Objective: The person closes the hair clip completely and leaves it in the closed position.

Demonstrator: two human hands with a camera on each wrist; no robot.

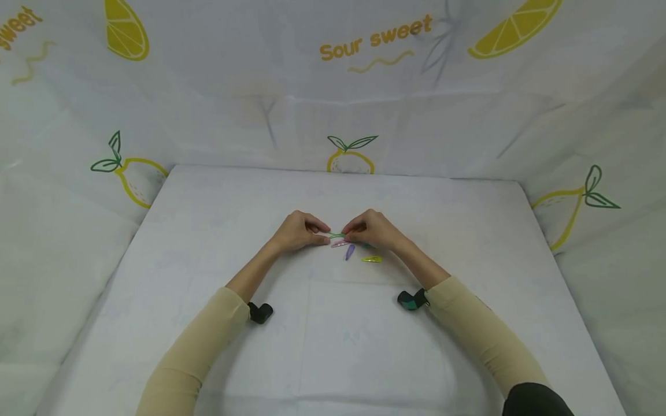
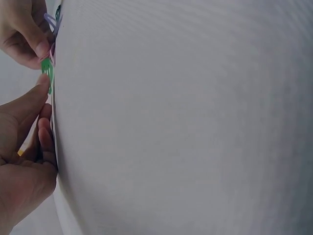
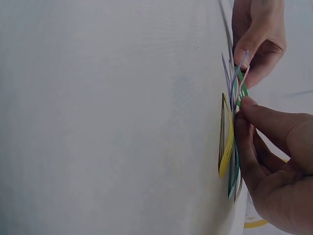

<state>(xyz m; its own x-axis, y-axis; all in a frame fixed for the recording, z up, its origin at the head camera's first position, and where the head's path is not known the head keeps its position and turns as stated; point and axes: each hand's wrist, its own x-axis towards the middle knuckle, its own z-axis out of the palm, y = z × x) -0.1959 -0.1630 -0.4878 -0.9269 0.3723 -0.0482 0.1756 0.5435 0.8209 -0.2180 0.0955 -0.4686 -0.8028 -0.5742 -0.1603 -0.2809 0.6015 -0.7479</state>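
Observation:
A green snap hair clip (image 1: 336, 235) spans the gap between the two hands, its prongs spread apart. My left hand (image 1: 298, 232) pinches one end between thumb and fingertips, while the right hand (image 1: 376, 230) pinches the other. Close below the green clip lie a pink hair clip (image 1: 340, 244) and a purple one (image 1: 350, 252). A yellow hair clip (image 1: 372, 259) rests nearer to me, under the right hand. Partly hidden by that hand is a teal clip (image 3: 234, 171), seen edge-on in the right wrist view.
The clips lie on a white-covered table (image 1: 322, 335). Behind it hangs a white sheet (image 1: 218, 115) printed with lemons and lettering, which also closes in both sides. Dark wrist-camera mounts (image 1: 413, 300) stick out from the sleeves over the table.

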